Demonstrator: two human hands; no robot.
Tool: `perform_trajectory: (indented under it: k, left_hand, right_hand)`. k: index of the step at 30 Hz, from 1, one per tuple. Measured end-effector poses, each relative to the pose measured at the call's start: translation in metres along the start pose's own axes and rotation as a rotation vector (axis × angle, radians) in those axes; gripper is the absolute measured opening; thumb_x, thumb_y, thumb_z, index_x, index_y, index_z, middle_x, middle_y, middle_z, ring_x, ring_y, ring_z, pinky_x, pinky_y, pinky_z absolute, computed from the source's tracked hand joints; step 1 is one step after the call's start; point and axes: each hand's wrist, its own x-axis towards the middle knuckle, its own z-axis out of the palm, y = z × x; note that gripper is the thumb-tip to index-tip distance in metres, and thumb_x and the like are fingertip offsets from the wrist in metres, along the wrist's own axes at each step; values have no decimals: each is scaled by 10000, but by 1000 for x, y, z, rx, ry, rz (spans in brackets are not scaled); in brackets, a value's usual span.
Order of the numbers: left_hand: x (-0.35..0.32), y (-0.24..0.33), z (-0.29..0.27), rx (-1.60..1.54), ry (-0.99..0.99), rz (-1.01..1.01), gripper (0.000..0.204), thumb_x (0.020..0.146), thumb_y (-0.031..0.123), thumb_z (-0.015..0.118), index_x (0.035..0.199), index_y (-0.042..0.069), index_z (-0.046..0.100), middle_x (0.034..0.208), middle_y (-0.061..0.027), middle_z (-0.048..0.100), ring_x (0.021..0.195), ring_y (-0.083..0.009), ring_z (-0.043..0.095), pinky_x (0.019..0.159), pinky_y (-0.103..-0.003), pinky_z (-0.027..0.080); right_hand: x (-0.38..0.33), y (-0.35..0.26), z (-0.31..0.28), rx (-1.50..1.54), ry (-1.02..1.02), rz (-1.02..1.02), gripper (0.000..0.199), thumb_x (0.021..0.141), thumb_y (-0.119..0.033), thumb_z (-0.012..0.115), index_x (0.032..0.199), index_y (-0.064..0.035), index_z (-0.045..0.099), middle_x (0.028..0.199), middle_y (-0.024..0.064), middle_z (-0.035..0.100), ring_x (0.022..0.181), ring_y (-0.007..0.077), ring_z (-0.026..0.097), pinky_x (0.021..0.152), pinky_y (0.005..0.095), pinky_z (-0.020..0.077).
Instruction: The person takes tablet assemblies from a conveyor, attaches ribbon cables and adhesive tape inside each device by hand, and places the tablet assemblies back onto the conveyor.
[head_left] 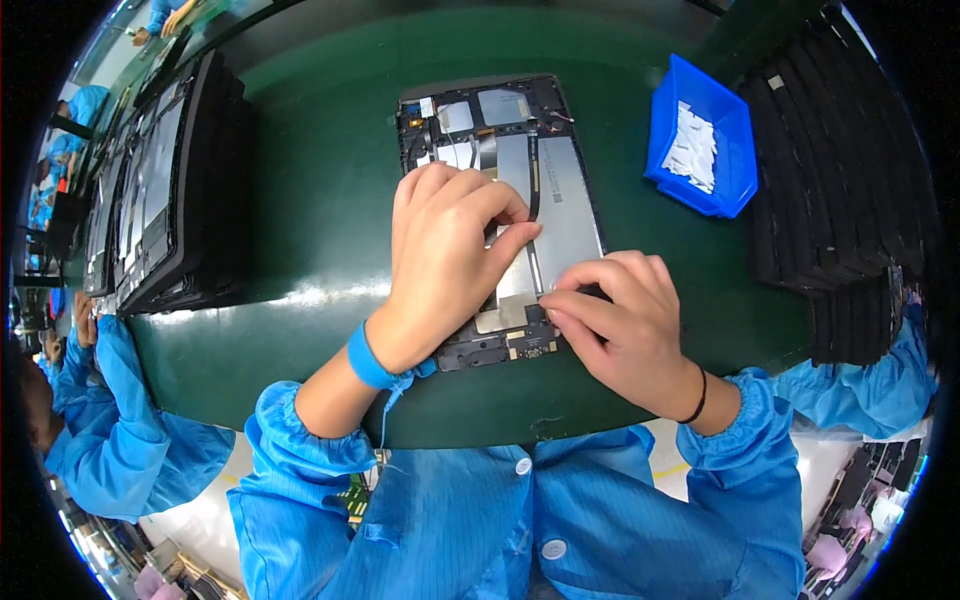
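Note:
An opened tablet [572, 190] lies on the green bench in front of me, its silver battery plates and dark frame exposed. Down its middle runs a flat ribbon cable [535, 165], black at the top and paler lower down. My left hand [440, 230] reaches over the tablet, thumb and forefinger closed in a pinch on the cable midway along. At the cable's lower end, just above a small black circuit board [534, 338], my right hand [630, 325] is pinched shut; its fingertips partly hide the spot. A blue band circles my left wrist.
To the right stands a blue bin [740, 165] holding white paper-like slips [692, 150]. Tall stacks of black trays [835, 180] rise beyond it. More opened tablets sit in black trays [205, 190] at the left. Co-workers' blue sleeves [125, 400] show at both sides.

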Motion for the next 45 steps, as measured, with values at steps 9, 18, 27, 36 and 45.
perform_trajectory:
  k: [9, 18, 27, 36, 45]
  left_hand:
    - [1, 0, 1, -12, 9, -7, 139, 695, 171, 769, 707, 111, 644, 678, -3, 570, 767, -233, 509, 824, -375, 373]
    - [1, 1, 0, -38, 24, 2, 141, 701, 171, 765, 700, 110, 639, 674, -1, 570, 771, -234, 510, 834, -376, 373]
    - [0, 2, 1, -1, 8, -15, 130, 706, 179, 762, 705, 114, 650, 680, -2, 573, 782, -235, 511, 852, -384, 375]
    - [0, 1, 1, -7, 13, -5, 125, 704, 179, 763, 715, 114, 657, 701, -3, 585, 788, -237, 514, 856, -384, 375]
    - [0, 2, 1, 17, 9, -4, 119, 695, 162, 763, 716, 122, 653, 711, -1, 589, 797, -239, 522, 840, -390, 383]
  right_hand:
    - [0, 1, 1, 7, 3, 3, 163, 711, -129, 747, 855, -161, 677, 871, -30, 587, 826, 203, 533, 693, 349, 368]
    - [2, 0, 0, 25, 21, -10, 163, 711, -119, 735, 856, -155, 669, 869, -30, 583, 825, 199, 531, 692, 349, 369]
    - [1, 1, 2, 8, 23, -22, 153, 713, -121, 731, 846, -149, 660, 874, -19, 576, 809, 201, 524, 677, 349, 366]
    - [0, 0, 0, -14, -13, -37, 172, 716, -112, 721, 874, -130, 653, 952, -2, 593, 899, 211, 544, 712, 350, 387]
    - [2, 1, -1, -60, -83, -191, 217, 724, -92, 684, 932, -57, 631, 1126, 50, 613, 1114, 250, 530, 843, 383, 437]
